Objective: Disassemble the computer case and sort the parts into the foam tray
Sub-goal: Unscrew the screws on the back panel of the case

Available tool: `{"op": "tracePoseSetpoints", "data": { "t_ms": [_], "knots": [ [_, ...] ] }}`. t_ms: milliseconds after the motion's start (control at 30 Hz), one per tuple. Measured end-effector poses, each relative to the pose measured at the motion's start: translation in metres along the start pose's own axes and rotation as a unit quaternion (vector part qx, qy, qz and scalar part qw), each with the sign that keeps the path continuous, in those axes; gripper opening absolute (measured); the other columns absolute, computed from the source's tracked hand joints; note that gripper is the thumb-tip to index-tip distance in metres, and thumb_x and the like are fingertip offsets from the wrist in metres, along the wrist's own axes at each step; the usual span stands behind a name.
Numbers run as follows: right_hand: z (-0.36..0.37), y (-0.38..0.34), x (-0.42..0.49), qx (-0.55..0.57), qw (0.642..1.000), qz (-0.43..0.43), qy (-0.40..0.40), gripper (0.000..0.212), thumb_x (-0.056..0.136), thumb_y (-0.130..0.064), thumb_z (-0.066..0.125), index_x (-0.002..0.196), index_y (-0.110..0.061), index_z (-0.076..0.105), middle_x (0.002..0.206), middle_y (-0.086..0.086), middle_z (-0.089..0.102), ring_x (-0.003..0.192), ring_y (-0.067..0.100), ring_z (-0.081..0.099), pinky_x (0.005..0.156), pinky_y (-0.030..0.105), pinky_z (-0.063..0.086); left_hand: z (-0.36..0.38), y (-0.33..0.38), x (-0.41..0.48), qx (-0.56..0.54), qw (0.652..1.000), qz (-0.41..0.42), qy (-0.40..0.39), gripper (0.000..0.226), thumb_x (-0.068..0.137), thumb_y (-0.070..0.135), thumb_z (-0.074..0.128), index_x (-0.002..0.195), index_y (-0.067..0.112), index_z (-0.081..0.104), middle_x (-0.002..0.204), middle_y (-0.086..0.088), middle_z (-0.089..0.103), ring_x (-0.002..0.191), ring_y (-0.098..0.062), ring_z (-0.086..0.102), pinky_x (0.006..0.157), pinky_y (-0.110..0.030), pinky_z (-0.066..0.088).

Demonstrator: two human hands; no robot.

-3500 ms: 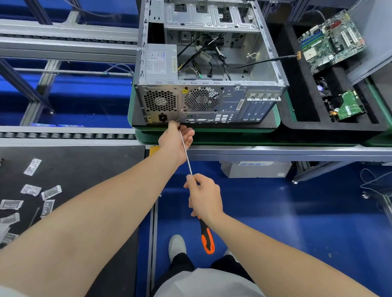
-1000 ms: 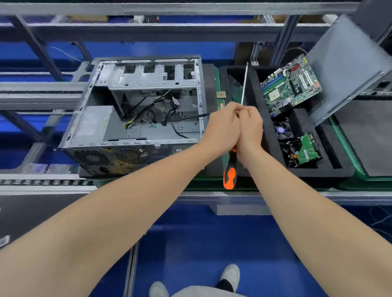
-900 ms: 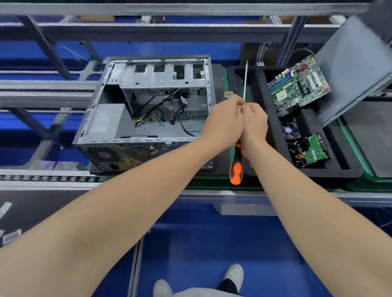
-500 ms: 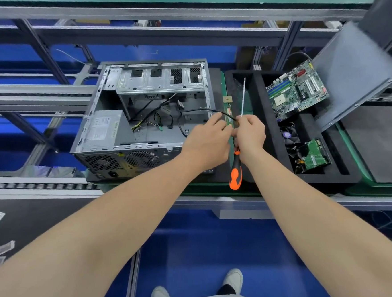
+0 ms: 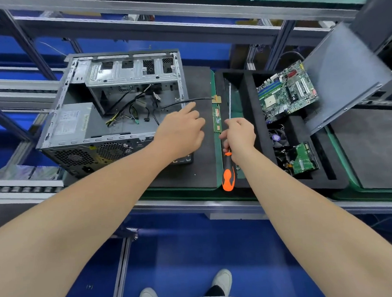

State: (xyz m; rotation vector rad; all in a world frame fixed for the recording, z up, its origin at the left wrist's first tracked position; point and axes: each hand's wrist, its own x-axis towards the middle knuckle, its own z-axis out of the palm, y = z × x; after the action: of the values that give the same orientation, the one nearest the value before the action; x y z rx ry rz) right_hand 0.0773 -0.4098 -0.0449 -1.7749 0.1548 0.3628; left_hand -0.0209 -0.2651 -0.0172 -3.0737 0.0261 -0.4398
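At conveyor table edge: hands, joined on screwdriver shaft a second ago, now apart. Left hand gone toward computer case, index out near black cable; other fingers curled under, cannot tell if anything pinched. Right hand grips screwdriver by shaft, orange handle down. Likely fastener done, cable next. Foam tray, just right of case: motherboard far compartment, fan middle, green board near. Grey side panel leans over right side. Power supply not yet out.

The computer case stands left, the foam tray just right of it. In the tray the motherboard lies behind the fan and drive; a side panel leans over its right edge.
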Motion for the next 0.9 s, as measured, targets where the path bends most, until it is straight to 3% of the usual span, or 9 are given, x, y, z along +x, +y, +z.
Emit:
{"op": "tracePoseSetpoints", "data": {
  "t_ms": [133,200,267,333,433,600,733,833,900],
  "knots": [
    [0.005,0.006,0.011,-0.022,0.999,0.024,-0.026,0.017,0.100,-0.017,0.050,0.100,-0.015,0.067,0.067,0.004,0.073,0.041,0.016,0.052,0.044,0.027,0.047,0.004,0.008,-0.002,0.053,0.997,-0.014,0.057,0.032,0.081,0.016,0.043,0.085,0.009,0.075,0.082,-0.010,0.069,0.115,-0.035,0.063,0.118,-0.046,0.030],
    [0.010,0.010,0.018,-0.022,0.998,0.037,-0.055,0.014,0.096,-0.010,0.052,0.093,-0.010,0.066,0.065,0.004,0.070,0.049,0.020,0.056,0.044,0.027,0.047,0.010,0.029,-0.001,0.027,0.995,-0.004,0.093,0.030,0.079,0.009,0.042,0.088,0.008,0.071,0.083,-0.011,0.063,0.096,-0.036,0.063,0.109,-0.044,0.036],
    [0.015,0.015,0.026,-0.021,0.995,0.037,-0.093,0.013,0.095,-0.005,0.053,0.095,-0.012,0.063,0.083,0.009,0.067,0.069,0.025,0.061,0.058,0.033,0.058,0.023,0.053,-0.001,-0.034,0.995,0.014,0.095,0.028,0.079,0.003,0.049,0.101,0.004,0.067,0.093,-0.012,0.061,0.085,-0.033,0.058,0.085,-0.042,0.047],
    [0.019,0.021,0.032,-0.035,0.989,0.039,-0.136,0.009,0.100,-0.009,0.054,0.105,-0.014,0.059,0.103,0.013,0.062,0.087,0.026,0.060,0.082,0.044,0.062,0.038,0.070,0.000,-0.120,0.990,-0.053,0.050,0.040,0.080,-0.005,0.058,0.119,0.002,0.059,0.110,-0.013,0.056,0.088,-0.027,0.054,0.072,-0.040,0.052],
    [0.023,0.027,0.038,-0.064,0.988,0.049,-0.129,0.006,0.102,-0.012,0.058,0.106,-0.016,0.059,0.104,0.010,0.063,0.069,0.023,0.056,0.043,0.025,0.049,0.056,0.075,0.000,-0.192,0.965,-0.172,-0.053,0.043,0.091,-0.006,0.052,0.132,0.003,0.045,0.127,-0.014,0.044,0.104,-0.027,0.053,0.087,-0.037,0.052],
    [0.032,0.035,0.049,-0.078,0.987,0.056,-0.130,0.010,0.104,-0.019,0.066,0.110,-0.012,0.066,0.116,0.018,0.070,0.090,0.028,0.066,0.045,0.027,0.053,0.077,0.072,-0.003,-0.166,0.954,-0.222,-0.118,0.032,0.099,0.004,0.057,0.129,0.003,0.045,0.128,-0.013,0.043,0.112,-0.026,0.053,0.095,-0.033,0.047],
    [0.036,0.037,0.057,-0.129,0.986,0.018,-0.109,0.011,0.095,-0.014,0.074,0.105,-0.016,0.079,0.110,0.008,0.076,0.083,0.018,0.068,0.056,0.024,0.054,0.090,0.075,0.005,-0.139,0.949,-0.257,-0.118,0.036,0.095,0.000,0.058,0.129,0.001,0.044,0.127,-0.014,0.043,0.118,-0.025,0.050,0.093,-0.028,0.044],
    [0.035,0.036,0.061,-0.147,0.982,0.004,-0.118,0.026,0.088,-0.008,0.077,0.111,-0.019,0.081,0.111,0.002,0.075,0.099,0.017,0.067,0.085,0.029,0.057,0.096,0.076,0.012,-0.137,0.936,-0.294,-0.138,0.048,0.091,-0.004,0.061,0.135,-0.002,0.041,0.132,-0.018,0.042,0.120,-0.028,0.051,0.100,-0.034,0.048],
    [0.033,0.035,0.060,-0.144,0.981,-0.004,-0.128,0.026,0.088,-0.007,0.077,0.111,-0.020,0.082,0.109,0.000,0.075,0.103,0.017,0.065,0.087,0.029,0.054,0.099,0.077,0.017,-0.134,0.935,-0.292,-0.148,0.042,0.096,0.000,0.055,0.136,-0.005,0.041,0.131,-0.021,0.044,0.122,-0.032,0.049,0.100,-0.039,0.047]
  ]
}}
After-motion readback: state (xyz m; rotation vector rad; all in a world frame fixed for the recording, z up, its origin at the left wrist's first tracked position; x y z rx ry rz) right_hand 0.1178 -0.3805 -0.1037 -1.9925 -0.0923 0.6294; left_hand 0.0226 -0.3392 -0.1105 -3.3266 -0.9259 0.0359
